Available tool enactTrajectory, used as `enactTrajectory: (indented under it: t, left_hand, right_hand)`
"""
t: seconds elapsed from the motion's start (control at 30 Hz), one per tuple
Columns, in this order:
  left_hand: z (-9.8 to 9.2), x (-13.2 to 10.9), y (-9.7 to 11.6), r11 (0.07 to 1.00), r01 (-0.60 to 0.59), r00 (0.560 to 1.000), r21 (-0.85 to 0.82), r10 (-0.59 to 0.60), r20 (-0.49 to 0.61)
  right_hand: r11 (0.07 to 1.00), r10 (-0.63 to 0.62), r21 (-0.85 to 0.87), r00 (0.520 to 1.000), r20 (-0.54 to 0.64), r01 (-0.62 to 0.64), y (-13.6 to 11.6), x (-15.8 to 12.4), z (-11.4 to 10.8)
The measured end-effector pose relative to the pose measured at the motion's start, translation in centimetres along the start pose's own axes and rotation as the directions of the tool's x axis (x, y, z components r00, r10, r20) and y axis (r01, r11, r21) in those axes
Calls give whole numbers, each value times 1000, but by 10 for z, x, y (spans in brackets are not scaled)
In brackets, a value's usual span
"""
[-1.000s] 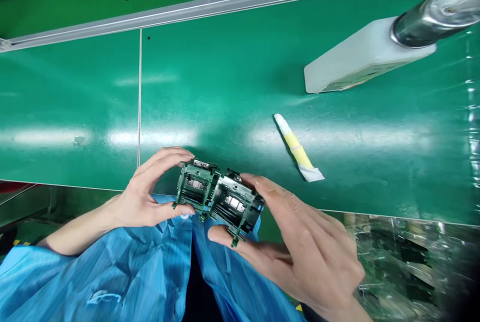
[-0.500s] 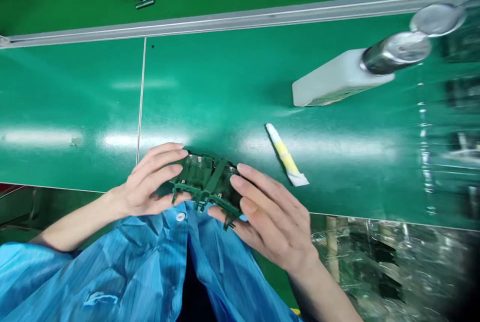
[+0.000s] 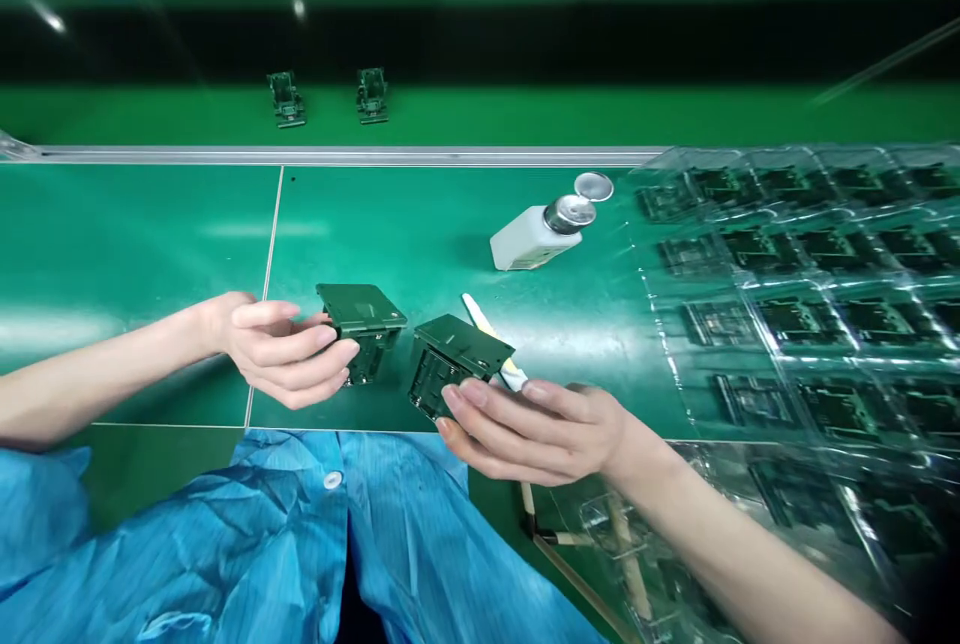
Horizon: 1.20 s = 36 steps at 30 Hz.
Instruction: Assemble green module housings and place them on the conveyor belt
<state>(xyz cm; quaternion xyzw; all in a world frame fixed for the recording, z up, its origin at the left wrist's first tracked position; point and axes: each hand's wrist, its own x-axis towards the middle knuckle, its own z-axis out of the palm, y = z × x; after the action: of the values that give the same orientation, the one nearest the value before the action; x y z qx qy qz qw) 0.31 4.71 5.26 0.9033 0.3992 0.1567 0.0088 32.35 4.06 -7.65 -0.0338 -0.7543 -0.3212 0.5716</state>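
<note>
- Head view, left of centre: here's the left hand (image 3: 289, 352), fingers curled, pinching the left green open-framed housing (image 3: 361, 308) just to its right.
- Centre: a narrow gap, then the right green open-framed housing (image 3: 459, 342), flat top slanting down toward lower right, upper left of the right hand, its nearer hand.
- Right of centre: wrapped stick (image 3: 478, 315) partly hidden behind; the right hand (image 3: 536, 431) pinches that housing's lower-right side.

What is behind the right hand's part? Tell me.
Behind the green part in the right hand, a white and yellow stick lies on the table, showing above and below. The part's corner covers some of its middle; anything else directly behind cannot be seen.
</note>
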Motion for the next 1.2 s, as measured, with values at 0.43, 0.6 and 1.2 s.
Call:
enactTrajectory:
  t: [0.43, 0.6, 1.2]
  left_hand:
    - [48, 9, 106, -315, 55, 658, -948, -702, 271]
    - [61, 15, 113, -433, 47, 641, -900, -678, 360]
    - [4, 0, 15, 932, 251, 967, -261, -252, 31]
  right_hand:
    - [-369, 822, 818, -255, 509, 442, -78, 45, 60]
    - [-370, 797, 711, -189, 574, 598, -82, 57, 68]
    - [315, 917, 553, 398, 34, -771, -67, -31, 81]
